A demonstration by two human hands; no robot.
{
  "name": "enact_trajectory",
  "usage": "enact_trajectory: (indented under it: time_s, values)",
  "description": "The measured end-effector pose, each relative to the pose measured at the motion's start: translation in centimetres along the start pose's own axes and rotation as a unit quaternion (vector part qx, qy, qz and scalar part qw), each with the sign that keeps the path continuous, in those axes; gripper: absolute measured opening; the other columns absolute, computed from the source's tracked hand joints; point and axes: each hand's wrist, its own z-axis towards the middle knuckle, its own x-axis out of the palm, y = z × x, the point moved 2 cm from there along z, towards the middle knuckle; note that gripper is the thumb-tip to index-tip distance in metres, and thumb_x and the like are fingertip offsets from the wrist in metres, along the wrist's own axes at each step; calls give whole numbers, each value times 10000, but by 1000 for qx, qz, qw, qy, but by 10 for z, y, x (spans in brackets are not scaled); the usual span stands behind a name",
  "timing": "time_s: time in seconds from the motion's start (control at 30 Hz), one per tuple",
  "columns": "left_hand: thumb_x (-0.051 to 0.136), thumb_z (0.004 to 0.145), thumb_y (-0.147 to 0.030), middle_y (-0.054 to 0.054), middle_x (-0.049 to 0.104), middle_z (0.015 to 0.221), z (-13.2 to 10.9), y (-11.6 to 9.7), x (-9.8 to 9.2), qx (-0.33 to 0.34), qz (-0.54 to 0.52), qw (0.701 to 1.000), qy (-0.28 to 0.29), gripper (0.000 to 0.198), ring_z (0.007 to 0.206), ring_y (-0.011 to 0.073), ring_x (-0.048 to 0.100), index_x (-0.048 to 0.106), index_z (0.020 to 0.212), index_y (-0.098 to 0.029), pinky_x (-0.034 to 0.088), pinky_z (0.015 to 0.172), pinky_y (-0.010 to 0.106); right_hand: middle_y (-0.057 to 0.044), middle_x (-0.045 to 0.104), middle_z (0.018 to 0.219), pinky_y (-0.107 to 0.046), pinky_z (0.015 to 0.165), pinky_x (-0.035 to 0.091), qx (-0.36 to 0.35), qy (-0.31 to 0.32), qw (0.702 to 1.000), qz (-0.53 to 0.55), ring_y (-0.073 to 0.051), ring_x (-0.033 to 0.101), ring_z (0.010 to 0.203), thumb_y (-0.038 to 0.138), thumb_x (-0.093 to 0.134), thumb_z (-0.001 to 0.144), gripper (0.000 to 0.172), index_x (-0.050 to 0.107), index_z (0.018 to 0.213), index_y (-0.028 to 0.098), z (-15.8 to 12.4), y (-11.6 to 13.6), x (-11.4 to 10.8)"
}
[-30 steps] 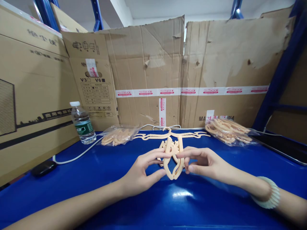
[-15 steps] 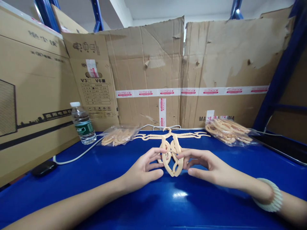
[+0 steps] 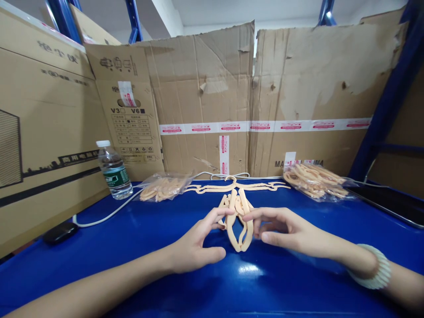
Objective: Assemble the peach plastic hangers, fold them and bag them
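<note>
A beige plastic folding hanger (image 3: 247, 234), its arms folded together, stands between my hands over the blue table. At its left side my left hand (image 3: 198, 247) has the index finger laid across the front of one arm, other fingers partly behind it and the thumb held away. My right hand (image 3: 286, 227) grips the opposite arm with its fingers, which partly hide that side; its thumb is clear of the hanger. Just beyond lies an unfolded beige hanger (image 3: 215, 189), hook toward the cardboard.
Bagged folded hangers (image 3: 164, 189) lie at the back left, and another bagged pile (image 3: 314, 181) at the back right. A water bottle (image 3: 115, 172), a black device (image 3: 60, 232) with a white cable and a dark tablet-like slab (image 3: 391, 204) rest on the table (image 3: 159, 291). Cardboard walls (image 3: 205, 101) stand behind.
The folded hanger has tilted and moved slightly toward me, its narrow tip lower and its arms closer together. My left thumb has dropped away a little.
</note>
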Motion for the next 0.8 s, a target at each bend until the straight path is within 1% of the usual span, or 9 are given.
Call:
enact_trajectory:
  time_s: [0.1,0.2,0.27,0.37,0.47,0.53,0.6,0.67,0.8]
  values:
    - [533,650,-51,103,437,1445,0,-3,0,-9,10,1000,25,637,1361,302,371,420,1255,-219,249,1129,516,-64,677,1002,-323,822,508,18,14,998,51,-171,619,877,394,672,857,430,615,1235,197,2,-2,-1]
    - [493,580,-28,101,262,1555,0,-1,-2,-13,19,999,37,537,1448,326,179,450,1081,-217,123,1147,557,-67,690,929,-310,775,513,35,16,996,77,-154,620,792,417,694,831,426,665,1165,154,5,-2,-4]
    - [484,576,-36,101,187,1584,1,4,-6,3,11,1000,22,492,1468,318,102,433,1029,-221,104,1143,571,-72,699,919,-300,729,512,50,1,995,83,-148,616,750,424,709,812,415,691,1118,144,6,-2,-12]
    - [474,596,-51,115,255,1556,2,13,-15,27,15,999,-30,488,1462,292,153,416,1047,-230,162,1139,570,-61,698,884,-278,658,493,61,-50,995,60,-132,589,681,441,712,796,374,717,1032,152,5,-6,-33]
    - [478,641,-53,120,336,1507,2,18,-22,11,101,992,-73,479,1426,282,251,437,1085,-229,194,1141,546,-45,677,821,-252,544,440,90,-98,991,-4,-99,519,562,491,699,782,365,717,913,151,3,-16,-57]
    - [483,689,-60,122,382,1472,2,17,-22,5,171,983,-74,446,1396,286,304,469,1104,-222,213,1139,527,-30,645,741,-241,488,395,128,-103,985,-56,-88,477,512,524,682,781,385,693,836,144,1,-25,-67]
    - [486,728,-65,115,397,1459,1,14,-20,3,216,975,-55,418,1378,290,329,496,1116,-220,235,1134,509,-17,609,702,-239,473,386,158,-95,978,-99,-99,477,520,547,648,800,402,668,836,147,0,-31,-73]
    - [492,754,-66,107,381,1472,0,10,-17,4,241,970,-34,402,1381,289,326,510,1123,-222,253,1132,492,-21,605,756,-254,519,430,154,-72,975,-144,-133,524,604,549,627,815,407,658,941,164,-2,-32,-73]
    - [510,790,-77,108,368,1485,-1,7,-14,9,281,959,-13,395,1383,288,332,524,1156,-224,285,1127,472,-57,636,997,-329,732,494,108,-15,960,-257,-219,590,855,521,672,790,499,614,1183,219,-5,-22,-65]
